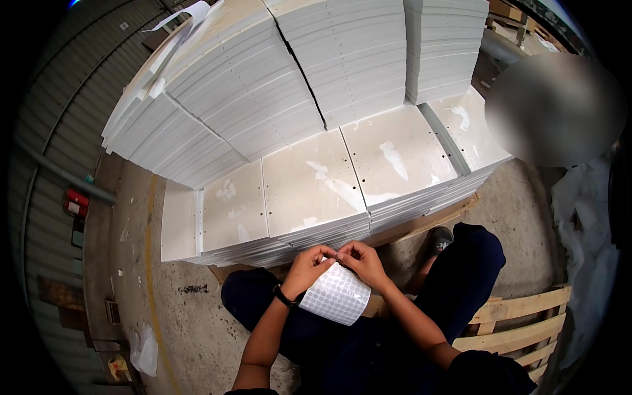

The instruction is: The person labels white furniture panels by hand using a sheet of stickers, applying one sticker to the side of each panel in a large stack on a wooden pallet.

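Note:
A white sheet of small round grey stickers lies curved over my lap, in front of my dark trousers. At its far edge my left hand pinches the sheet, fingers bent and a dark band around the wrist. My right hand meets it there, thumb and forefinger pressed together at the same edge. Whether a single sticker is between the right fingertips is too small to tell. Just beyond both hands stands a low stack of pale boards with small holes and white smears on top.
Taller stacks of white boards rise behind the low one. A wooden pallet is at my right, with crumpled clear plastic beyond it. On the left are a yellow floor line, a plastic bag and a red object by the corrugated wall.

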`<action>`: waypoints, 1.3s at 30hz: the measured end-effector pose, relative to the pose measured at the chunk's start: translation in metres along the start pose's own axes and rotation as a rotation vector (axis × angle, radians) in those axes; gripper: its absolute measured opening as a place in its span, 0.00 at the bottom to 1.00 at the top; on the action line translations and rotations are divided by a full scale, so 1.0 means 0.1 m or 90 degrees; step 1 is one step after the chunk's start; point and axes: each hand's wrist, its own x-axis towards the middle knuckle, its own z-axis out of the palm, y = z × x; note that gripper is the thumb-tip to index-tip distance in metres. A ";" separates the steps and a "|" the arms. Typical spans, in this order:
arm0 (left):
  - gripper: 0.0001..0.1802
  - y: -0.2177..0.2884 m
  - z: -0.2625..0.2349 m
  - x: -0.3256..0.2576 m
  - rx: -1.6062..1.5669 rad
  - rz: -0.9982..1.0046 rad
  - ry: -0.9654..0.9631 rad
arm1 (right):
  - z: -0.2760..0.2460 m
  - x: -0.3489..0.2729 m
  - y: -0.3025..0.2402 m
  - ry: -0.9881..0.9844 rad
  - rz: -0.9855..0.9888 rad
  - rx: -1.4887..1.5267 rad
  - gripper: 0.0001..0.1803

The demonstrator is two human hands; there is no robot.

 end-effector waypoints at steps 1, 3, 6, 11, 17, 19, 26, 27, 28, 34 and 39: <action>0.11 0.04 0.01 0.00 0.000 0.000 0.000 | -0.01 0.00 0.02 0.000 0.000 0.000 0.07; 0.22 0.13 0.02 -0.03 0.108 0.014 0.004 | -0.04 0.02 0.08 0.080 0.007 0.058 0.07; 0.32 0.08 0.02 -0.03 0.130 0.016 0.018 | -0.10 0.07 0.09 0.063 0.004 0.101 0.07; 0.34 0.10 0.01 -0.03 0.152 0.021 0.020 | -0.10 0.04 -0.02 -0.074 -0.009 -0.038 0.14; 0.33 0.11 0.03 -0.01 0.245 0.037 0.022 | -0.12 0.01 -0.18 -0.096 -0.023 -0.106 0.15; 0.32 0.12 0.01 0.00 0.263 0.029 0.012 | -0.10 0.02 -0.21 -0.093 -0.025 -0.122 0.15; 0.29 0.09 -0.01 -0.06 0.276 0.051 0.005 | -0.07 -0.01 -0.17 -0.092 -0.073 -0.209 0.14; 0.29 0.05 -0.01 -0.06 0.280 0.063 0.004 | -0.07 -0.02 -0.16 -0.087 -0.081 -0.236 0.14; 0.28 0.05 0.00 -0.06 0.287 0.068 0.001 | -0.08 -0.03 -0.17 -0.076 -0.090 -0.265 0.13; 0.27 0.08 0.00 -0.06 0.296 0.058 0.020 | 0.03 -0.05 -0.08 -0.017 -0.127 -0.266 0.11; 0.26 0.15 0.01 -0.03 0.287 0.050 0.029 | 0.05 -0.04 -0.12 0.025 -0.195 -0.355 0.11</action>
